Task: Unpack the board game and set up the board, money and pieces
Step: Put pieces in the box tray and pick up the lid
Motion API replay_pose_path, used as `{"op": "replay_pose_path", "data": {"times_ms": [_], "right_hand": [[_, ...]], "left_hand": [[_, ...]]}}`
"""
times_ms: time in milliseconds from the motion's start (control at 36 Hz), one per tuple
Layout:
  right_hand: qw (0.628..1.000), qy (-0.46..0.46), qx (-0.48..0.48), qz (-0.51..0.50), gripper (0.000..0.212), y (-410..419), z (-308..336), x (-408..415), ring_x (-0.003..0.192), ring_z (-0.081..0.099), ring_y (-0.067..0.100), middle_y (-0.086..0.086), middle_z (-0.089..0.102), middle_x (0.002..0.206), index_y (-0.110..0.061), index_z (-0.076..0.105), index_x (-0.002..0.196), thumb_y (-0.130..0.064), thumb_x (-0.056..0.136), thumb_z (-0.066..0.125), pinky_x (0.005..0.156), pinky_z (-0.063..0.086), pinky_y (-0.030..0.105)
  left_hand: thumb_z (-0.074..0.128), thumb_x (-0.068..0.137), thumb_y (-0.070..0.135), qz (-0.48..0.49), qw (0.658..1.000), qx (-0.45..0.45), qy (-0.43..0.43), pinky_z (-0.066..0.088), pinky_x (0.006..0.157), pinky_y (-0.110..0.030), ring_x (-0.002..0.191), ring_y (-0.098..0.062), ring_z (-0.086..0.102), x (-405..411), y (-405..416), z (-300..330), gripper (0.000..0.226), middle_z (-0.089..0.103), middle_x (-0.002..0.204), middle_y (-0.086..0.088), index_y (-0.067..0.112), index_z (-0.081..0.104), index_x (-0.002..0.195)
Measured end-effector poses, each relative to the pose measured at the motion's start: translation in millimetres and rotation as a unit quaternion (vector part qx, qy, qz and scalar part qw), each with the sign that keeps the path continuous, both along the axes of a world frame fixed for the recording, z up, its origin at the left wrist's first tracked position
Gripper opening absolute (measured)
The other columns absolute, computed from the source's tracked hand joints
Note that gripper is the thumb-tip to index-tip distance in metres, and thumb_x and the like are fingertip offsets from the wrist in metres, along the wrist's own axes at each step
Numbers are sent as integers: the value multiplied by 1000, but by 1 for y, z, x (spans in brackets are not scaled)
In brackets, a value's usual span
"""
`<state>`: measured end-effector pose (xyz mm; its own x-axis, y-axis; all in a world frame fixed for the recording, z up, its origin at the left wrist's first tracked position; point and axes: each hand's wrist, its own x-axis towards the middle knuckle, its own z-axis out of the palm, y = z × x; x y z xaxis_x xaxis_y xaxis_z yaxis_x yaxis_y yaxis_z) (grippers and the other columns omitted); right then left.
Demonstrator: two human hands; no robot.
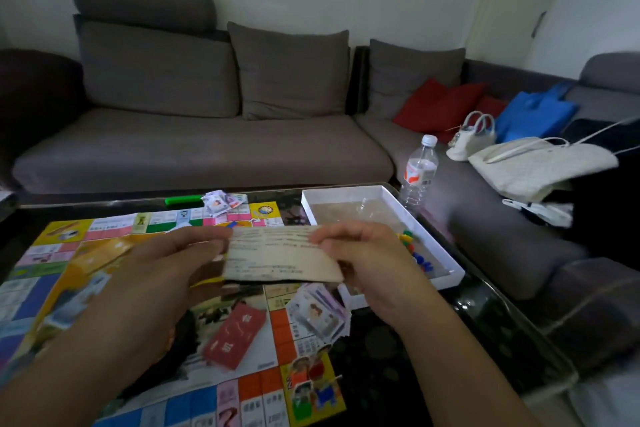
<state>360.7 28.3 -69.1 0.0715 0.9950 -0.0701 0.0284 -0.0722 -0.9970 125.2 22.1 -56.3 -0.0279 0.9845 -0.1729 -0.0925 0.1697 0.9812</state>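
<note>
Left hand (180, 253) and right hand (363, 253) each pinch an end of a printed sheet (280, 253) above the board (104, 253) on the worktop (398, 357); the box (433, 239) lies beside the board.

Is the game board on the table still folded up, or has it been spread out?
Spread out. The game board lies flat on the table, its coloured squares showing along the edges, with cards resting on it.
</note>
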Motion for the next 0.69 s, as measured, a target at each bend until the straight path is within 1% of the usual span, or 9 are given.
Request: {"op": "replay_pose_path", "data": {"times_ms": [139,222,250,306,333,417,472,556,694], "right_hand": [[977,7,11,-211,30,16,-23,62,76,76,27,16,76,101,-13,78,96,12,86,64,63,64,41],[958,20,9,-286,31,26,-39,96,85,75,29,16,71,108,-6,72,105,15,83,68,59,61,29],[954,6,-5,-299,32,29,-46,103,90,74,31,15,69,111,-9,71,105,10,81,72,62,63,31],[949,-70,-54,-303,35,35,-64,116,93,74,33,16,70,115,-18,69,106,-10,73,79,74,66,42],[945,-136,-77,-287,38,35,-69,119,95,73,32,13,71,115,-20,68,110,-18,73,78,76,64,41],[916,-296,-110,-248,41,29,-65,119,107,64,26,2,65,119,-23,67,127,-17,86,70,70,46,21],[902,-326,-110,-260,47,29,-65,124,119,62,28,4,66,130,-23,66,133,-15,86,66,81,46,26],[889,-359,-111,-260,54,29,-63,122,120,63,27,2,68,132,-26,65,134,-15,82,68,92,50,33],[886,-378,-100,-248,59,25,-70,115,123,62,26,3,65,139,-26,63,140,-6,85,61,95,50,34]], "left_hand": [[63,99,3,-24,999,13,36,60,74,-37,90,-24,79,23,5,-2,18,80,100,-5,9,80,100],[63,98,2,-34,998,6,48,61,72,-36,88,-20,79,35,7,-2,21,81,98,-3,12,81,95],[63,98,1,-38,998,4,53,62,72,-36,87,-19,79,37,8,-3,22,81,97,-3,12,81,93],[63,98,0,-42,997,1,62,63,72,-36,87,-19,79,42,9,-5,23,80,96,-1,13,81,92],[63,98,0,-45,997,-1,68,63,71,-35,87,-18,79,43,9,-5,23,80,96,0,13,81,93],[64,98,1,-50,995,-7,90,64,76,-39,87,-19,79,45,8,-7,21,80,96,0,12,81,95],[64,98,2,-50,994,-13,99,63,79,-42,87,-21,79,44,7,-8,22,80,96,-2,13,81,92],[65,98,4,-46,993,-21,111,63,70,-36,85,-19,79,42,6,-8,22,80,96,0,14,82,89],[64,99,6,-39,992,-25,120,61,65,-33,86,-21,78,40,2,-6,21,80,92,1,13,81,89]]}}
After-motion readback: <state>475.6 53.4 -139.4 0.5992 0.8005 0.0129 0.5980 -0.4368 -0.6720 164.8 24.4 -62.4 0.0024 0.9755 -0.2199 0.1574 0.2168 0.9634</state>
